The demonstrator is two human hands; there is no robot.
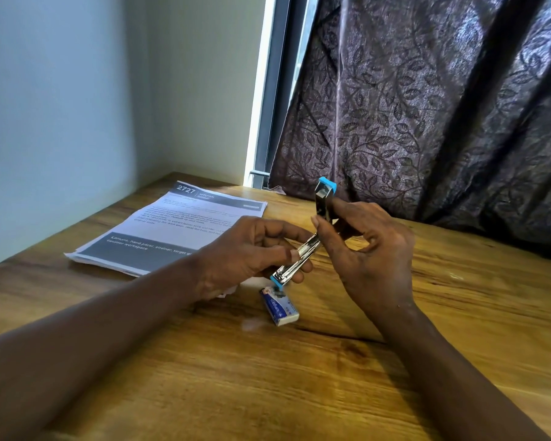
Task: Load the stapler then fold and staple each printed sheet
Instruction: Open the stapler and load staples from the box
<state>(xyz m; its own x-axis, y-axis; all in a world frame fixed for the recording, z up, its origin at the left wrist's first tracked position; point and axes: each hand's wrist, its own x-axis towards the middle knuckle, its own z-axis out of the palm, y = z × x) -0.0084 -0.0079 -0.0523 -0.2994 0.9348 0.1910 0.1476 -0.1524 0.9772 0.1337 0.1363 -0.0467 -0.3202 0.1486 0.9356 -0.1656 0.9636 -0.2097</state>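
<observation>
A small metal stapler (303,253) with blue plastic ends is swung wide open above the wooden table. My left hand (252,253) grips its lower arm near the blue tip, thumb on top of the metal channel. My right hand (366,243) pinches the raised upper arm, whose blue end points up toward the curtain. A small blue-and-white box of staples (280,307) lies on the table just below the stapler, one end open. A stack of printed sheets (172,227) lies flat to the left, partly behind my left hand.
The wooden table (299,377) runs from a pale wall on the left to a dark patterned curtain (427,106) at the back right. A dark crack in the wood runs to the right of the staple box.
</observation>
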